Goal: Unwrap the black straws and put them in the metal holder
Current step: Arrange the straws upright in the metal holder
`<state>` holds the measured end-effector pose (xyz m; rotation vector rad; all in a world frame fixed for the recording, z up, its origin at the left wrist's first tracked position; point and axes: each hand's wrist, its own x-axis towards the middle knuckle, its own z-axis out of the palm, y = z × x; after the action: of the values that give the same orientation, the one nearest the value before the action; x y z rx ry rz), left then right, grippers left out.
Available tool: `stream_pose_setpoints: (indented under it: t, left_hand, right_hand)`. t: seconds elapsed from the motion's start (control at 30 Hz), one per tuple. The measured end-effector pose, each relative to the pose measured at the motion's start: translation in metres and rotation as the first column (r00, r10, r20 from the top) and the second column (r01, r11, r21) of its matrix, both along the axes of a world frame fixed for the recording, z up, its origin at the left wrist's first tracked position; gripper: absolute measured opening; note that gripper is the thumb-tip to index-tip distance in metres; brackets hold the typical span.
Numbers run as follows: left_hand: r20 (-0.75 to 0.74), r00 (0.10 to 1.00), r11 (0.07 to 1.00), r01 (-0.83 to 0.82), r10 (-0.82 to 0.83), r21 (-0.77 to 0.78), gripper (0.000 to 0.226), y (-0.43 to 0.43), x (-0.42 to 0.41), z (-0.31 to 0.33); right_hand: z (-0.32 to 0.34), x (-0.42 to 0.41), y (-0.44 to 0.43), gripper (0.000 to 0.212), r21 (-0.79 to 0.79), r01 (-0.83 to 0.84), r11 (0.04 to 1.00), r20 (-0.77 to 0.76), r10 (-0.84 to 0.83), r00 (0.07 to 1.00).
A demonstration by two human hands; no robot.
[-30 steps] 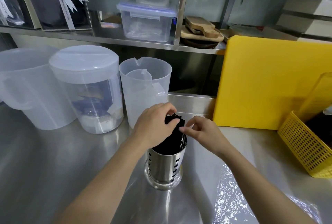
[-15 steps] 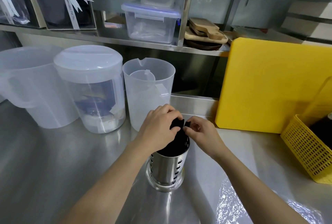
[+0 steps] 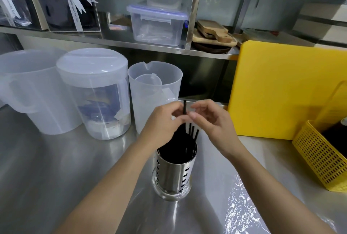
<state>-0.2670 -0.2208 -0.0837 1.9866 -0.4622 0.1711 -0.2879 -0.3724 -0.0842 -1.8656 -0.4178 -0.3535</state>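
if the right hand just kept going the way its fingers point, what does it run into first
The right hand has its fingers aimed left, toward the raised black straw; it would likely meet that first, then the left hand just behind it. Depth between fingertips and straw is hard to judge.

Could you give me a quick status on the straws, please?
Left hand pinching one straw upright, right hand open beside it. Other straws in holder. Nothing in the way.

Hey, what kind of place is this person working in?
Most likely a café or commercial kitchen prep area. The stainless steel counter and steel shelf, the translucent plastic measuring jugs, and the large yellow cutting board standing on edge against the back all point that way.
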Motion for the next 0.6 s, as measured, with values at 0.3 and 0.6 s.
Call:
stream_pose_setpoints:
  t: [0.3,0.6]
  left_hand:
    - [-0.107,0.993,0.996,-0.050,0.042,-0.072,0.013,0.006,0.003,-0.008]
    - [-0.116,0.986,0.991,-0.114,0.121,0.066,0.004,0.003,0.007,-0.016]
  right_hand:
    - [-0.027,0.016,-0.021,0.022,-0.139,0.031,0.990,-0.424,-0.087,0.902]
    - [-0.039,0.024,-0.003,0.018,-0.202,0.053,0.978,-0.351,-0.123,0.928]
